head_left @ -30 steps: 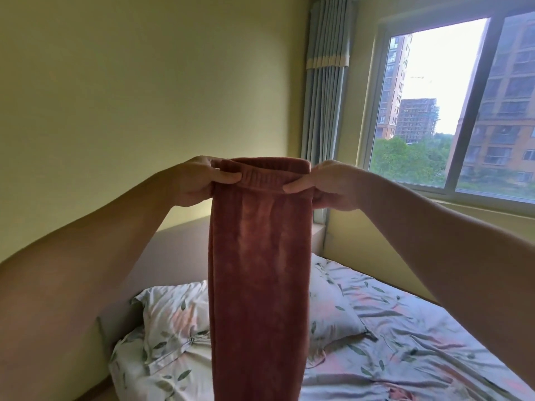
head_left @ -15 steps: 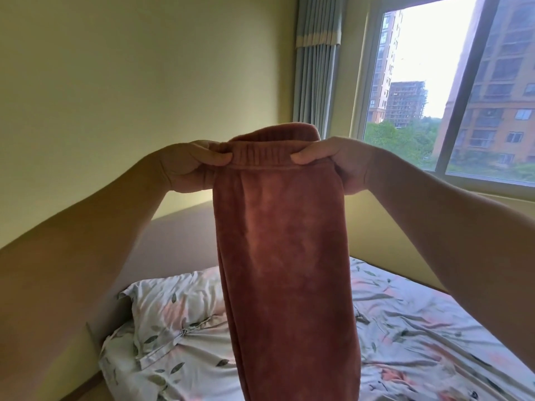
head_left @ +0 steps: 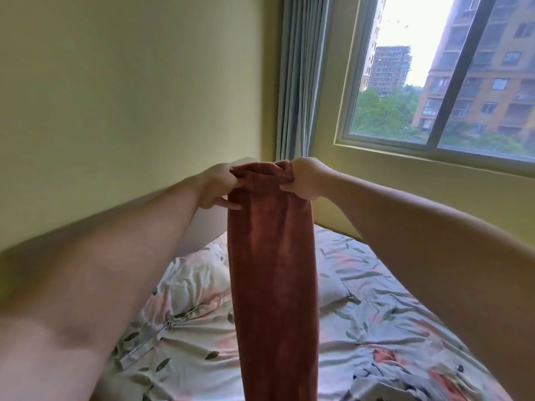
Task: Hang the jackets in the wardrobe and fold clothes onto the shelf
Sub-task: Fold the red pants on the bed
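Observation:
A pair of rust-red fleece trousers (head_left: 273,273) hangs straight down in front of me, folded lengthwise into one narrow strip. My left hand (head_left: 218,185) pinches the left end of the elastic waistband. My right hand (head_left: 304,179) grips the right end. Both arms are stretched out over the bed. The trouser legs run past the bottom edge of the view, so their hems are hidden.
Below lies a bed (head_left: 376,314) with a leaf-and-flower printed cover and a matching pillow (head_left: 197,282). A crumpled grey-blue garment (head_left: 385,383) lies at the lower right. A yellow wall, a grey curtain (head_left: 301,82) and a window (head_left: 451,82) stand behind.
My hands have moved closer together, bunching the waistband narrower, and sit lower in the view. The view has tilted down, showing more of the bed.

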